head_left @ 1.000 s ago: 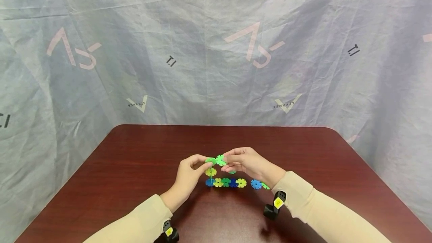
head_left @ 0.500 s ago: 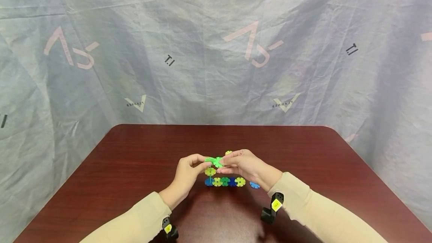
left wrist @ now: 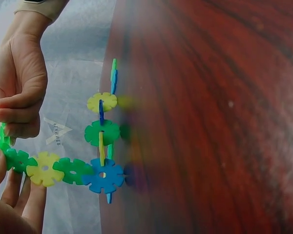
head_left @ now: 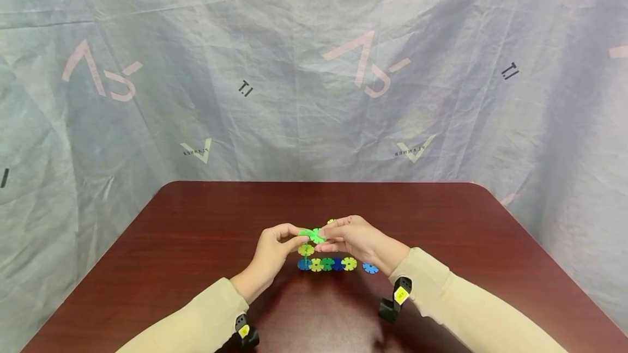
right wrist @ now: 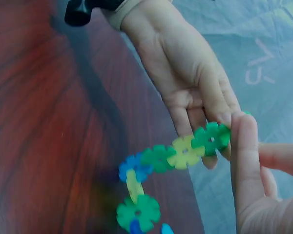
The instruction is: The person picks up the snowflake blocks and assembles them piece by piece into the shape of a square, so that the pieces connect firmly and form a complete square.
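Notched flower-shaped plastic discs are slotted together into a standing structure. Its row along the table has a yellow disc (head_left: 349, 264), a green disc (head_left: 327, 264) and a blue disc (head_left: 305, 264) at the left end. From that end a column rises, with a yellow disc (left wrist: 45, 168) between green ones. My left hand (head_left: 272, 252) pinches the top green disc (right wrist: 211, 139) between thumb and fingers. My right hand (head_left: 365, 237) pinches a bright green disc (head_left: 317, 235) against it, edge to edge. Fingers partly hide this contact, so how deep the slots sit cannot be told.
A separate-looking blue disc (head_left: 370, 268) lies right of the row, partly under the right forearm. A yellow disc (head_left: 331, 221) peeks out behind the right fingers. The brown table (head_left: 147, 266) ends at a grey cloth backdrop (head_left: 294, 97).
My right hand has moved slightly left, bringing its bright green disc closer over the top of the column. My left hand keeps its pinch almost unmoved. The view has shifted a little.
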`<state>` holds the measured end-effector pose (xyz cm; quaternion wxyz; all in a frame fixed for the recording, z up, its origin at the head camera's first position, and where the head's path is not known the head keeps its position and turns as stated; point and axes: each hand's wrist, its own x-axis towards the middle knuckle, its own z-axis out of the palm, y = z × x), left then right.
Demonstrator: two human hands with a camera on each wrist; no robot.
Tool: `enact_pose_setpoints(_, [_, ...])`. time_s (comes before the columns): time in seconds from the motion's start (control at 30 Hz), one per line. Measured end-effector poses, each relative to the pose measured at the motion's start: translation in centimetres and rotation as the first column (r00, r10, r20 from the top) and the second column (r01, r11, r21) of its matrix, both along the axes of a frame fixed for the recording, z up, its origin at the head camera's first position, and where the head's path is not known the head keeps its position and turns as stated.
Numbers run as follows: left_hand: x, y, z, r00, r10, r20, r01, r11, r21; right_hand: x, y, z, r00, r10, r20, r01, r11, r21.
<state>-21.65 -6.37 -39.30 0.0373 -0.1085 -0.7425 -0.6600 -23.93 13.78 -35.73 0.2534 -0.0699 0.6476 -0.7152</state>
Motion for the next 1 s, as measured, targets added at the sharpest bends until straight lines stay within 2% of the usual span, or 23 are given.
enact_pose_setpoints(0.2, [0.1,-0.1,-0.2,0.999,0.004,-0.044,-0.005,1.0,-0.031,-0.5,1.4,-0.2,0.993,0.058,-0.1,-0.051,0.996,0.074])
enact_pose_setpoints(0.43, [0.2,-0.1,-0.2,0.998,0.01,-0.066,-0.014,0.998,-0.063,-1.0,3.1,-0.5,0.979,0.078,-0.19,-0.044,0.983,0.176])
enact_pose_setpoints(0.6, [0.3,0.0,-0.2,0.996,0.009,-0.085,-0.017,0.996,-0.09,-1.6,4.9,-1.3,0.953,0.104,-0.285,-0.004,0.943,0.333])
enact_pose_setpoints(0.7, [0.3,-0.1,-0.3,0.996,0.001,-0.087,-0.01,0.995,-0.095,-1.9,6.0,-1.6,0.942,0.128,-0.309,0.013,0.91,0.414])
enact_pose_setpoints(0.87, [0.3,-0.2,-0.3,0.996,0.005,-0.086,-0.014,0.995,-0.098,-1.9,7.3,-2.0,0.94,0.168,-0.297,0.006,0.862,0.506])
enact_pose_setpoints(1.0, [0.2,-0.2,-0.3,0.996,0.009,-0.088,-0.016,0.997,-0.08,-1.7,8.0,-2.5,0.945,0.184,-0.27,-0.018,0.854,0.52])
